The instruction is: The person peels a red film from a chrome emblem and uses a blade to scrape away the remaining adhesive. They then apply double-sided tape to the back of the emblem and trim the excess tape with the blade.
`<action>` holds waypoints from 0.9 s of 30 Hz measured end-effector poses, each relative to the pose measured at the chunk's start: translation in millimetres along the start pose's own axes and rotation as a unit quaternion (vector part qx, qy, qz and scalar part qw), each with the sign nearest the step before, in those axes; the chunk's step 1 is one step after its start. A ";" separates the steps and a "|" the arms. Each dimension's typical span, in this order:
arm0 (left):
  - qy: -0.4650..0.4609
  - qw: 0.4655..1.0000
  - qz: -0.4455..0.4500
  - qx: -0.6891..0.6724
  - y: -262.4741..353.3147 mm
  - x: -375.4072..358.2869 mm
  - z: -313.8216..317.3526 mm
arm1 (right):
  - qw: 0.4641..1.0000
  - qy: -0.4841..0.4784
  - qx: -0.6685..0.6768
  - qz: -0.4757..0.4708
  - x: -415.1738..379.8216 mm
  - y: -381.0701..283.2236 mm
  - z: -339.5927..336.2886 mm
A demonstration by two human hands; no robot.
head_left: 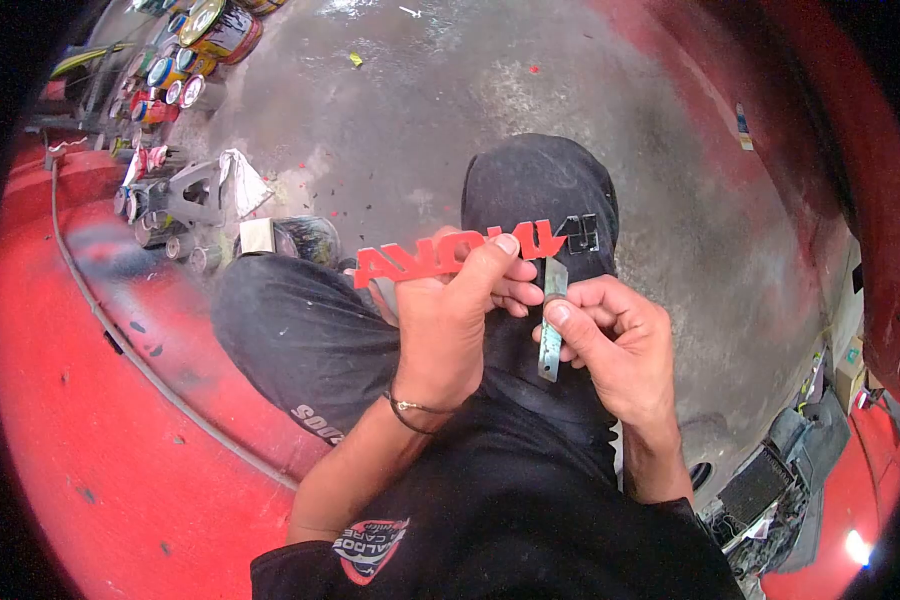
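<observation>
Concrete floor, paint cans [185, 60] far left of emblem — my left hand [440, 320] grips red emblem [450, 255], right hand [620, 345] pinches blade [552, 320] beneath its black end — that part unscraped.

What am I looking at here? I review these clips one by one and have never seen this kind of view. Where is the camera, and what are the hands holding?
There is no machine here. The one picture comes from a camera worn on a person's head, looking down at their own two hands and knees; the wide lens bends the edges. The person sits or crouches in dark trousers over a grey concrete floor with red painted panels at both sides. The left hand grips a red lettered emblem, a strip of raised letters. The right hand holds a thin metal blade upright, its tip at the emblem's right end. At the upper left stand paint cans, with a crumpled white rag nearby.
</observation>
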State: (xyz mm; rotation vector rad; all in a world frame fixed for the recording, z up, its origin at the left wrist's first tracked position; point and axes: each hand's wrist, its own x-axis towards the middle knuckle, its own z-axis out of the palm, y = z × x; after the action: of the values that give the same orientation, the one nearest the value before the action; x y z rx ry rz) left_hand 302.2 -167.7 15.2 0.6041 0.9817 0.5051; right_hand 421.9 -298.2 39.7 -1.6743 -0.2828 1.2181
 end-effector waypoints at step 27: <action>-0.025 1.000 0.015 0.004 -2.9 -0.3 -2.7 | 0.999 0.017 0.005 -0.038 -7.2 1.4 8.3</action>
State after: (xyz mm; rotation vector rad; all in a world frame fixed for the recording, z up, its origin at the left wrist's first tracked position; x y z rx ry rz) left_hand 300.0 -169.3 12.3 0.6368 0.9288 0.5106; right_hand 411.3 -298.9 42.8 -1.6586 -0.3160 1.1329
